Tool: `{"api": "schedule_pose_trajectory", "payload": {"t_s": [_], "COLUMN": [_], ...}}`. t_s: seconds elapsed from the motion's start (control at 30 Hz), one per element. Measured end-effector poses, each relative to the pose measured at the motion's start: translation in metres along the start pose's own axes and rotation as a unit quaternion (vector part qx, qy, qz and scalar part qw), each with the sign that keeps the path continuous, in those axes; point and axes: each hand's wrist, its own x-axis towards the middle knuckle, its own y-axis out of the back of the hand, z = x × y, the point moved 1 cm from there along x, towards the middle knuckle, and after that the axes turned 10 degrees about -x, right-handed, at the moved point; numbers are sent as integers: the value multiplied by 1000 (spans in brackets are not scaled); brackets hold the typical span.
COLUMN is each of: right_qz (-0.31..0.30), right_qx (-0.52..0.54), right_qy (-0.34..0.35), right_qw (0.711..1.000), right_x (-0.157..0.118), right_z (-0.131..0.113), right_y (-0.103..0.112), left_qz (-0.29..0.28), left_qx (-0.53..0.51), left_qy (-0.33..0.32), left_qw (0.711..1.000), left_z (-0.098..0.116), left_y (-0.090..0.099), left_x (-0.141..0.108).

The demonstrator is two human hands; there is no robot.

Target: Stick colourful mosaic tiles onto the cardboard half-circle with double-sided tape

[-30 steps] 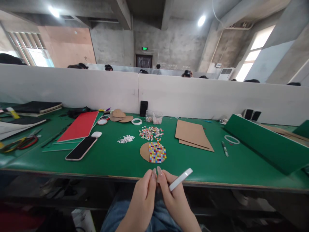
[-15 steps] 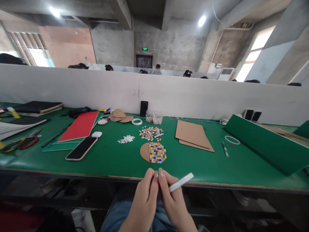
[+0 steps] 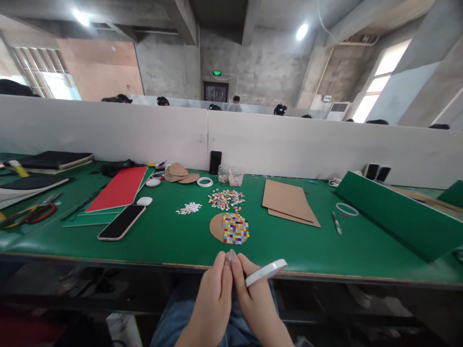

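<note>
Close to the table's front edge, my right hand (image 3: 256, 291) is closed, with a white roll of tape (image 3: 266, 273) seen nearly edge-on between its fingers. My left hand (image 3: 214, 293) is beside it, thumb and forefinger pinched together; whatever is between them is too small to make out. The fingertips of both hands meet. Just beyond them lies a round cardboard piece (image 3: 216, 227) covered on its right side with small coloured mosaic tiles (image 3: 236, 229). Behind it are a pile of loose coloured tiles (image 3: 224, 198) and a smaller heap of white pieces (image 3: 188, 208).
Phone (image 3: 122, 223), red board (image 3: 118, 189) and scissors (image 3: 40, 212) lie left. Cardboard sheets (image 3: 288, 202), a marker (image 3: 336, 223) and a green board (image 3: 401, 214) are right. At the back are clear boxes (image 3: 236, 176), a tape roll (image 3: 205, 181) and a white partition (image 3: 152, 127).
My joined fingertips have shifted slightly left. The roll of tape has turned a little, so more of its flat side shows. Things on the table stay put.
</note>
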Motion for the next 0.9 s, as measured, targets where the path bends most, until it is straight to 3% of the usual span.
{"api": "schedule_pose_trajectory", "payload": {"t_s": [0.17, 0.33, 0.47, 0.6, 0.77, 0.9], "right_qz": [-23, -13, 3, -1, 3, 9], "right_qx": [-49, 20, 102, 154, 189, 198], "right_qy": [10, -22, -53, -75, -83, -86], "right_qw": [998, 999, 993, 985, 978, 976], "right_x": [1, 1, 1, 2, 1, 1], "right_z": [1, 4, 5, 3, 4, 6], "right_y": [1, -1, -2, -1, -3, -5], "left_qz": [-5, -28, -25, 28, 54, 55], "left_qx": [-7, -19, -42, -59, -105, -121], "left_qy": [-11, -11, 31, 90, 138, 150], "left_qw": [1000, 999, 998, 994, 983, 980], "left_z": [2, 4, 0, -11, -24, -23], "left_y": [0, 1, 0, -2, -5, -4], "left_x": [2, 4, 2, -3, -8, -6]}}
